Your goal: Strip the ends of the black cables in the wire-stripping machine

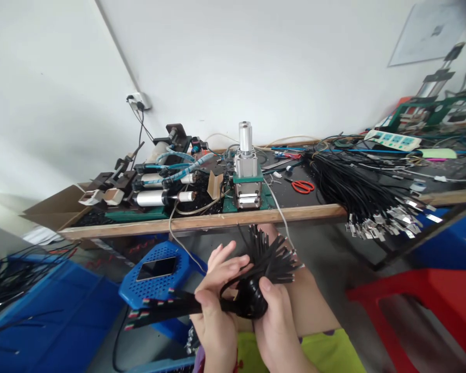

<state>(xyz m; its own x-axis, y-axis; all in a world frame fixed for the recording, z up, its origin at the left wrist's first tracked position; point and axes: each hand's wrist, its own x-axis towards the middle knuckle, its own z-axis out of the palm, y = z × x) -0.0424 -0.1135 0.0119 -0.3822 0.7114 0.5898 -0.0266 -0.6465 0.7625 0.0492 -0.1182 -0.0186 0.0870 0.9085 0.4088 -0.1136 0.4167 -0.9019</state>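
Note:
My left hand [217, 305] is wrapped round a bundle of black cables [178, 306], whose stripped ends with red, green and white wires stick out to the left. Some of its fingers are raised. My right hand [275, 316] grips the same bundle at its rounded, shiny black middle, thumb on top. More cable ends fan out beyond my hands, toward the table edge. Both hands are low in the view, above my lap.
Beyond the wooden table edge [202, 221] stand a small press [246, 168], red scissors [303, 186] and a cable pile [345, 181]. A blue stool [135, 295] holds a phone [157, 268]. A blue bin [73, 316] is left, a red stool [423, 290] right.

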